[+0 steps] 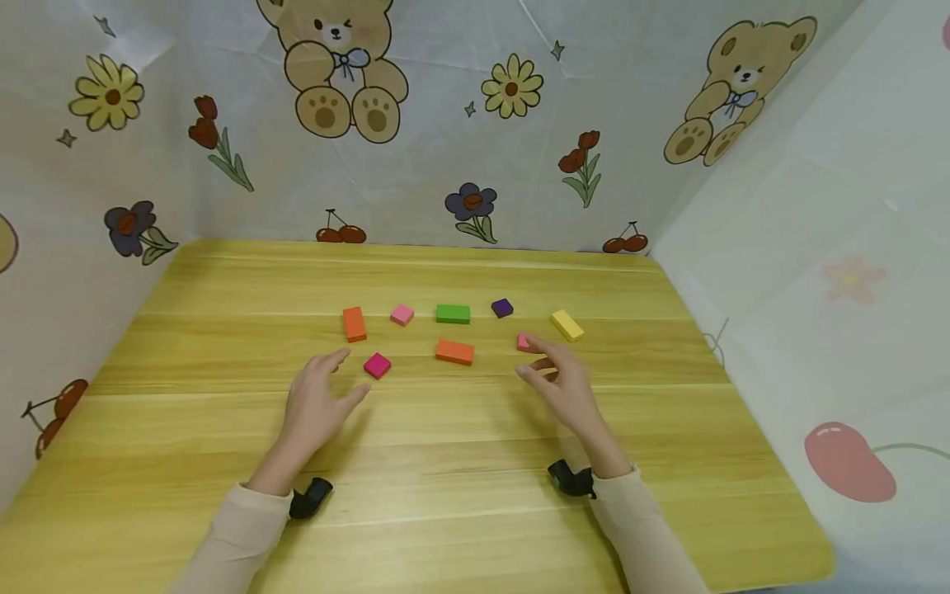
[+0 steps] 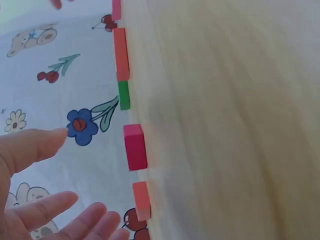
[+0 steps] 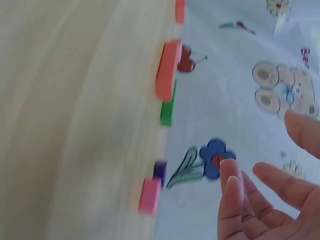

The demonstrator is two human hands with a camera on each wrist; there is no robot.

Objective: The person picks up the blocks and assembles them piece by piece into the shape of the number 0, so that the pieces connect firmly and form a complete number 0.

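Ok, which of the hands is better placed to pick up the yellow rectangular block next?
Probably the right hand. In the head view it is close to the yellow rectangular block and holds nothing. The left hand, also empty, is much farther away.

It looks like a curtained-off tabletop set-up, home or studio unclear: a wood-grain table [image 1: 445, 478] with a bear-and-flower sheet [image 1: 430, 165] at twelve o'clock and a paler sheet [image 1: 801, 346] at three.
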